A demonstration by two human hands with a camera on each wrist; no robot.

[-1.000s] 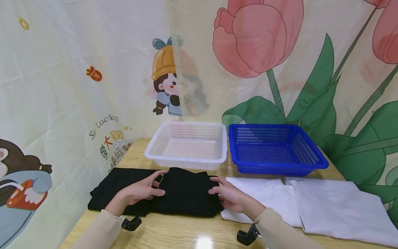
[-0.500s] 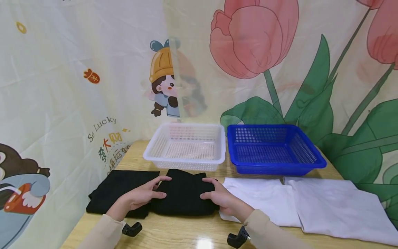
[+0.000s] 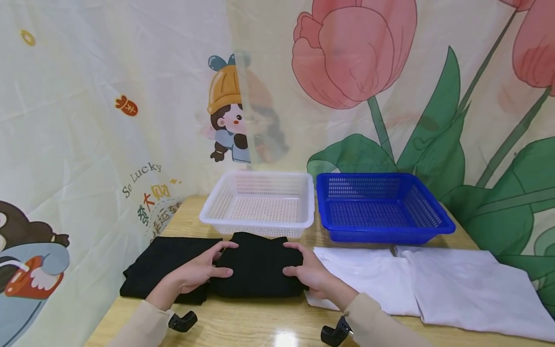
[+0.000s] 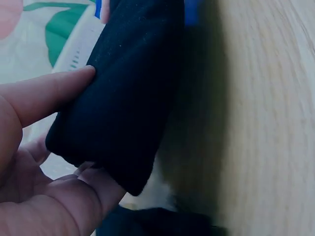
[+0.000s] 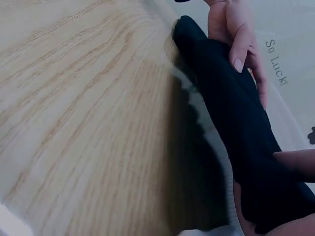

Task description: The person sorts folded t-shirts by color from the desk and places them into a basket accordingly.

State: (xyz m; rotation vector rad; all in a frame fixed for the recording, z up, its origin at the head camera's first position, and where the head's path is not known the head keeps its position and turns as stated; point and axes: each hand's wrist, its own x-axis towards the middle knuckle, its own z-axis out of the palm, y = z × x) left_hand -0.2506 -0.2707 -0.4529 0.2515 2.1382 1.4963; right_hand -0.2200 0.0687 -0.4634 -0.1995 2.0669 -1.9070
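Observation:
Both hands hold a folded black cloth (image 3: 260, 270) between them in the head view. My left hand (image 3: 195, 272) grips its left edge, thumb on top and other fingers underneath, as the left wrist view shows. On the opposite edge my right hand (image 3: 315, 272) pinches it the same way. In the right wrist view the cloth (image 5: 236, 108) is raised off the table, with a dark shadow below. A second folded black cloth (image 3: 169, 262) lies flat on the table to the left, partly behind my left hand.
Behind the cloths stand a white plastic basket (image 3: 256, 224) and, to its right, a blue basket (image 3: 386, 235). Two folded white cloths (image 3: 364, 274) lie on the right, the farther one (image 3: 472, 289) reaching the wooden table's (image 3: 243, 323) right side. A printed curtain (image 3: 173, 72) hangs behind.
Both hands have closed in on the black cloth's edges, the right one moving left to grip it. The cloth has risen slightly from the table.

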